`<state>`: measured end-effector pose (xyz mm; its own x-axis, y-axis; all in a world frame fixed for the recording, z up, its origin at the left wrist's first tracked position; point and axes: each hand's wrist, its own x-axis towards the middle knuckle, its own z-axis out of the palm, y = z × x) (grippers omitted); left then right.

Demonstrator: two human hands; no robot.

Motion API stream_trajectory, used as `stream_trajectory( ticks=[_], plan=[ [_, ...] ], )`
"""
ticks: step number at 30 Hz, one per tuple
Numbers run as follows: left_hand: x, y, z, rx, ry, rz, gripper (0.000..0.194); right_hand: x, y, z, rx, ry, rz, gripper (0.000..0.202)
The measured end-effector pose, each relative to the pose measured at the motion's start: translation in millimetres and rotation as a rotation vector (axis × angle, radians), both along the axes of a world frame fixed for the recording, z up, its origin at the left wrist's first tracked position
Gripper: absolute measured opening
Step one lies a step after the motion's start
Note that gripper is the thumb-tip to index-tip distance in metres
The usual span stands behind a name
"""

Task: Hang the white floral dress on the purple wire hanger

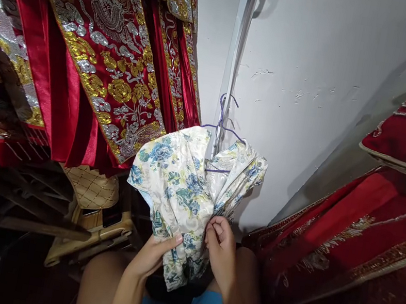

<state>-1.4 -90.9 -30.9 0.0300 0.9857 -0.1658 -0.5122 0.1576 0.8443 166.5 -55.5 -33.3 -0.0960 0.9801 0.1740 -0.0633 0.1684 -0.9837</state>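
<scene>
A white garment (186, 180) with blue and yellow flowers hangs on a thin purple hanger (221, 118) in the middle of the view. The hanger's hook is up near the pale wall. My left hand (155, 254) grips the garment's lower left part, thumb on top of the cloth, its other fingers hidden behind. My right hand (221, 247) pinches the front edge of the garment on the right side, with its fingers curled in. Below the hands the cloth hangs bunched between my knees.
Red cloth with gold and silver embroidery (123, 70) hangs on the left. More red embroidered garments (355, 226) stand on the right. A bamboo chair (110, 230) with a phone-like dark object is at the lower left. Behind is a pale wall (313, 61).
</scene>
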Motion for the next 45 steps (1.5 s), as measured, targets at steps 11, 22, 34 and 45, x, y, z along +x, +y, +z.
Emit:
stream_trajectory(
  ticks=[11, 22, 34, 45],
  plan=[
    [1.9, 4.5, -11.0, 0.017, -0.034, -0.028, 0.079, 9.7, 4.7, -4.8, 0.058, -0.102, -0.115, 0.030],
    [-5.7, -2.0, -3.4, -0.002, -0.009, 0.031, 0.081, 9.8, -1.7, -4.8, 0.089, -0.067, -0.098, 0.035],
    [1.9, 21.5, -3.2, -0.051, 0.098, 0.685, 0.047, 14.3, -12.2, 7.4, 0.169, 0.009, -0.260, 0.032],
    [36.6, -4.2, 29.3, 0.395, 0.503, 0.142, 0.020, 14.0, -23.6, 23.7, 0.166, -0.118, -0.156, 0.027]
  ],
)
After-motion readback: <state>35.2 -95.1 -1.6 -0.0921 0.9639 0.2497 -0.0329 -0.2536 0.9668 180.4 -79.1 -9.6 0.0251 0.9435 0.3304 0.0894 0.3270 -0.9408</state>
